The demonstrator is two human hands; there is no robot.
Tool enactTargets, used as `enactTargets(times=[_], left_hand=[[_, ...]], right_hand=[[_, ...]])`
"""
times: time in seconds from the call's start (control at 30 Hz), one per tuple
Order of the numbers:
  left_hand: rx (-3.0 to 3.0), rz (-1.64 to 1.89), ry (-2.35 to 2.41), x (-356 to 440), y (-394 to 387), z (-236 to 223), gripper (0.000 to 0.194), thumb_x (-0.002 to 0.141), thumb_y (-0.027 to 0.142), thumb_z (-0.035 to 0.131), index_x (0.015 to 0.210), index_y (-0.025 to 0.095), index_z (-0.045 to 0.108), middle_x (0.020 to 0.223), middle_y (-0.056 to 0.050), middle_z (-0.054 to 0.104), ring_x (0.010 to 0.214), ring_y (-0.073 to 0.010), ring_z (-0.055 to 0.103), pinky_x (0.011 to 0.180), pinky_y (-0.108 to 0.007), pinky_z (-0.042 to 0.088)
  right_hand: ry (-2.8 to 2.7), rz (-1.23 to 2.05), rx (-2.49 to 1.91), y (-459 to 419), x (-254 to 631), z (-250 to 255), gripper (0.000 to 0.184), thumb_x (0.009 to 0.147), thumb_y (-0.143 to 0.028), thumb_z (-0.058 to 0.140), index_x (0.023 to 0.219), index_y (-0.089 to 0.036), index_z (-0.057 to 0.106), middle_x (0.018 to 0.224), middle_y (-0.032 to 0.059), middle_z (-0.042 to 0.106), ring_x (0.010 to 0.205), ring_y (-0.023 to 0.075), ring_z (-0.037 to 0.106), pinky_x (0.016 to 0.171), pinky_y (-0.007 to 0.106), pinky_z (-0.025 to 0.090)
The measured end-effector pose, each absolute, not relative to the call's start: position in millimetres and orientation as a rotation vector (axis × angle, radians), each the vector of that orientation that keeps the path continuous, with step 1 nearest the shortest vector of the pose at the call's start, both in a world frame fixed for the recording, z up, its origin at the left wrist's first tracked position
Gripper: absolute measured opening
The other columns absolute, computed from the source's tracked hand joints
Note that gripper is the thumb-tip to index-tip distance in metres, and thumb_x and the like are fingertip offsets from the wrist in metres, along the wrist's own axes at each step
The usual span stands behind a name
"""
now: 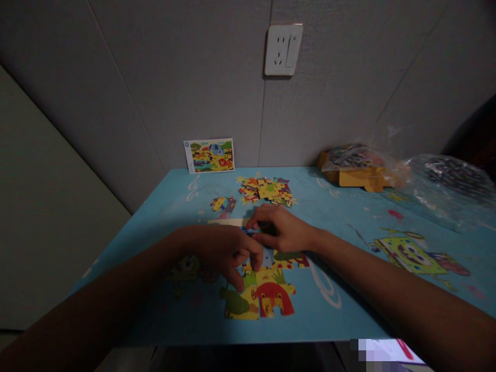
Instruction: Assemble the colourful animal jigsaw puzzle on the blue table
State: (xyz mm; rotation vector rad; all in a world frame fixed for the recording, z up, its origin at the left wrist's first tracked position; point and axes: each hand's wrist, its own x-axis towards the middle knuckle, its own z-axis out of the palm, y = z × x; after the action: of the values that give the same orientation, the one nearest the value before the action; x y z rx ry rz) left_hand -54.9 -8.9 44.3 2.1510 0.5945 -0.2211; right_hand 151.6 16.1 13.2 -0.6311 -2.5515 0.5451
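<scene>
A partly joined jigsaw puzzle [273, 281] lies near the front of the table, with a red lion face at its lower right and green and yellow pieces beside it. My left hand [222, 250] rests over its left side, thumb and forefinger apart and pointing down onto the pieces. At the upper edge, my right hand [282, 227] has its fingers bent around a bluish puzzle piece [250, 231], mostly covered by the fingertips. Both hands almost meet there, hiding part of the puzzle.
Behind the hands is a pile of loose puzzle pieces [267, 190], with a smaller group [223, 204] to its left. A picture card [211, 156] leans on the wall. Clear plastic bags [445, 181] and a yellow package [360, 178] occupy the back right of the blue table [155, 201].
</scene>
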Motion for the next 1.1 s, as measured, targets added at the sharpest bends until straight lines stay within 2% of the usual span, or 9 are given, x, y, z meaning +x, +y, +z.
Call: enactTargets(times=[0.17, 0.5, 0.73, 0.9, 1.1], left_hand=[[2.286, -0.360, 0.678, -49.2, -18.4, 56.5, 0.058, 0.061, 0.035, 0.087, 0.111, 0.024, 0.059, 0.057, 0.011, 0.048, 0.049, -0.0090, 0.047, 0.050, -0.021, 0.030], [2.375, -0.426, 0.805, -46.5, -26.3, 58.8, 0.056, 0.059, 0.046, 0.085, 0.102, 0.026, 0.057, 0.056, 0.008, 0.051, 0.052, -0.0131, 0.049, 0.051, -0.023, 0.028], [2.370, -0.409, 0.736, -46.1, -24.4, 56.7, 0.055, 0.060, 0.044, 0.085, 0.103, 0.025, 0.056, 0.058, 0.009, 0.052, 0.053, -0.0136, 0.052, 0.053, -0.023, 0.030], [2.348, -0.438, 0.783, -44.8, -23.9, 55.9, 0.059, 0.057, 0.046, 0.087, 0.102, 0.025, 0.056, 0.060, 0.008, 0.054, 0.055, -0.0133, 0.052, 0.051, -0.022, 0.028], [2.301, -0.452, 0.809, -42.3, -24.6, 57.9, 0.060, 0.054, 0.039, 0.090, 0.101, 0.024, 0.056, 0.061, 0.010, 0.051, 0.054, -0.0107, 0.050, 0.051, -0.021, 0.029]], right_hand=[[-2.563, 0.573, -0.657, 15.2, 151.1, 15.5, 0.018, 0.078, -0.026, 0.061, 0.092, -0.018, 0.067, 0.085, 0.0029, 0.065, 0.080, 0.0170, 0.057, 0.079, 0.034, 0.043], [-2.558, 0.588, -0.668, 14.9, 150.1, 16.6, 0.017, 0.077, -0.025, 0.061, 0.092, -0.019, 0.067, 0.086, 0.0025, 0.065, 0.080, 0.0169, 0.056, 0.080, 0.034, 0.043], [-2.559, 0.591, -0.654, 14.6, 150.1, 17.4, 0.016, 0.077, -0.024, 0.062, 0.091, -0.018, 0.067, 0.085, 0.0030, 0.064, 0.079, 0.0166, 0.057, 0.079, 0.033, 0.044], [-2.582, 0.581, -0.644, 15.1, 150.7, 16.1, 0.018, 0.077, -0.026, 0.064, 0.093, -0.018, 0.067, 0.086, 0.0035, 0.064, 0.081, 0.0172, 0.056, 0.080, 0.034, 0.043], [-2.579, 0.574, -0.632, 16.3, 150.8, 14.5, 0.017, 0.077, -0.027, 0.064, 0.092, -0.018, 0.067, 0.085, 0.0025, 0.063, 0.080, 0.0165, 0.055, 0.080, 0.033, 0.042]])
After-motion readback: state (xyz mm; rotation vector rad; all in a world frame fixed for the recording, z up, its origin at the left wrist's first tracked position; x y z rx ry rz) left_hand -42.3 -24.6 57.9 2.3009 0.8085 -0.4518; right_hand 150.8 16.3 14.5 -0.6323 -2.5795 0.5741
